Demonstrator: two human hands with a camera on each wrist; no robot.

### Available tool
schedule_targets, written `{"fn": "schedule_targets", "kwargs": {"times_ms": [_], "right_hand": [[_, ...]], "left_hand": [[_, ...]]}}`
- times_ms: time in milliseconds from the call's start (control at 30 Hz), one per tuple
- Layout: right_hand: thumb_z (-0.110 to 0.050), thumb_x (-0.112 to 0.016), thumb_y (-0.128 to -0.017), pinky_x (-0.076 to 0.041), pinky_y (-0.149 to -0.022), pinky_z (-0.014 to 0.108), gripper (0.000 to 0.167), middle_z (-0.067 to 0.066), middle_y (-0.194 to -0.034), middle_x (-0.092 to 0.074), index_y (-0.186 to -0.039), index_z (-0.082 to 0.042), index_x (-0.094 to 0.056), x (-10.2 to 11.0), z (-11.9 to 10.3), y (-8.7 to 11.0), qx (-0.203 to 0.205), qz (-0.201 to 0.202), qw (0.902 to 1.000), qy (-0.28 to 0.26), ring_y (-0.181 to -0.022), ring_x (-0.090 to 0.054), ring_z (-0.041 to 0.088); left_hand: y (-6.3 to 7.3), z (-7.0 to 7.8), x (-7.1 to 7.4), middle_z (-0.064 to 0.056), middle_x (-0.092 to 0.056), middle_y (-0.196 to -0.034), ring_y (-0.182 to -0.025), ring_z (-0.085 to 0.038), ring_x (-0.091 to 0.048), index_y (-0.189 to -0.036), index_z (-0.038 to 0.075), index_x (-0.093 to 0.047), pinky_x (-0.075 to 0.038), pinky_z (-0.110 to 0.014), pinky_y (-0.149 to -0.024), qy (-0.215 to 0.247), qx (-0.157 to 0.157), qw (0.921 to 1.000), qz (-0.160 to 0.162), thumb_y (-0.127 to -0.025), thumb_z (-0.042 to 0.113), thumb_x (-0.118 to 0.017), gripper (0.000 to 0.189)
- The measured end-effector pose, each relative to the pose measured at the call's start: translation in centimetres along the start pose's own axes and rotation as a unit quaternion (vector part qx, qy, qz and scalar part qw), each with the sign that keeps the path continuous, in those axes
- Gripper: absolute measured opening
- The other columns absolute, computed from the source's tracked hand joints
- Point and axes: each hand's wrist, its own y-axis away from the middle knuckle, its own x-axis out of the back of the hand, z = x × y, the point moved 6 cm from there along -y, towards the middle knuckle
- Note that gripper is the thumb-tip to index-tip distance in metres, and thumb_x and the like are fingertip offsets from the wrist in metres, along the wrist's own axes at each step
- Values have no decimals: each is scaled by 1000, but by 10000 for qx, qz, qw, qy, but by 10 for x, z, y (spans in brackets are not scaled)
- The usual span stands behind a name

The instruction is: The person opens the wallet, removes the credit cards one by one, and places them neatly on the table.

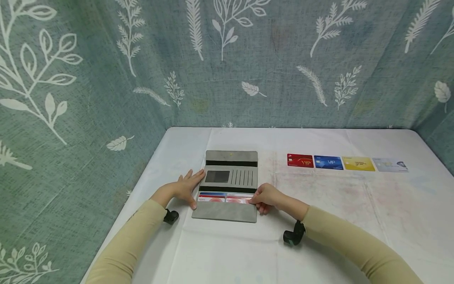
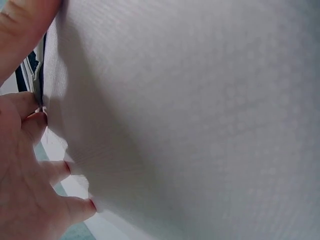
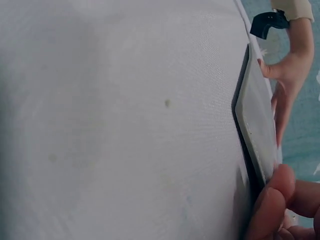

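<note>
An opened grey wallet [image 1: 224, 213] lies flat on the table, with a clear window [image 1: 218, 176], a row of slots and dark bands. Red-and-white cards [image 1: 211, 199] and blue-edged ones sit in its lower pocket. My left hand [image 1: 184, 189] rests with spread fingers along the wallet's left edge, thumb near the lower part. At the right edge, my right hand [image 1: 267, 197] pinches the right end of a red-and-white card [image 1: 237, 200] in the pocket. The right wrist view shows its bent fingers [image 3: 270, 212] beside the wallet [image 3: 257, 120]; the card is hidden there.
To the right, a red card [image 1: 300, 160], a blue card [image 1: 328, 162], a yellow card [image 1: 358, 163] and a silver card [image 1: 390, 165] lie in a row on the white tablecloth [image 1: 319, 252]. A leaf-patterned curtain [image 1: 227, 102] hangs behind and at the sides.
</note>
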Motion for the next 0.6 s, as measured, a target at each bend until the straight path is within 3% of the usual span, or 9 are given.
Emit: {"fn": "schedule_targets", "kwargs": {"times_ms": [267,600], "right_hand": [[-11,-62,-85,-41,-36,19,31,0,-45,-46,-58,-7,-49,-3,0,-2,-32,-15,10000,-4,-36,-47,8],[-5,-58,-86,-42,-36,19,31,1,-43,-46,-57,-5,-49,-3,-3,-3,51,-70,9999,-120,-35,-48,6]], "left_hand": [[-1,-1,-1,-9,5,-154,-137,-40,15,-148,9,-5,7,-65,-103,18,52,10000,-21,-52,35,-85,128],[1,0,-1,-11,4,-154,-137,-41,14,-148,7,-5,6,-65,-102,3,21,10000,9,-52,34,-86,128]]}}
